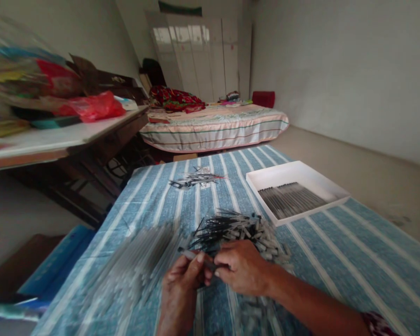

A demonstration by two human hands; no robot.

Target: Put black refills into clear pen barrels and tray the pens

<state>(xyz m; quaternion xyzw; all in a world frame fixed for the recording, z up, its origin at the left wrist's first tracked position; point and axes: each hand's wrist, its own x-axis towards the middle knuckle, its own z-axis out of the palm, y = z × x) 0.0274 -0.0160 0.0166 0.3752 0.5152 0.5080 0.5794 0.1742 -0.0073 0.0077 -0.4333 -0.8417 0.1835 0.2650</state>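
Observation:
Low in the middle of the view, my left hand (184, 280) is closed around a slim pen (189, 254), whose dark end points up to the left. My right hand (243, 267) meets it from the right, thumb and fingertips pinched on the pen's other dark end. Just beyond the hands lies a heap of thin black pen refills (217, 228). Small grey and clear pen caps (268, 240) are piled to its right. On the left, many translucent pen barrels (136, 261) lie side by side, somewhat blurred. More small clear parts (259, 315) lie below my right forearm.
A white open box (301, 170) at the right holds a row of pens (290, 199). Farther back on the striped tablecloth (154, 186) is a small pile of dark thin pieces (196, 178). A side table (108, 128) with bags stands left; a bed (217, 130) is beyond.

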